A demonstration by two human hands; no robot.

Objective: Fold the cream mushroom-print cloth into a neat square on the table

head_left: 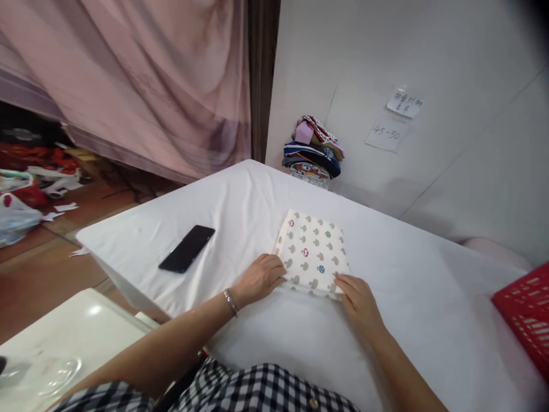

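Observation:
A folded white cloth printed with grey mushrooms and a few red, green and blue ones lies on the white-covered table. At its near left corner, my left hand has its fingers closed on the edge, the thumb side toward me. My right hand pinches the near right corner, fingertips on top of the fabric. The thumbs are partly hidden. A metal bracelet circles my left wrist.
A black phone lies left on the table. Folded clothes are stacked at the far edge by the wall. A red basket stands at the right edge. A pale plastic stool is at lower left, and a pink curtain hangs behind.

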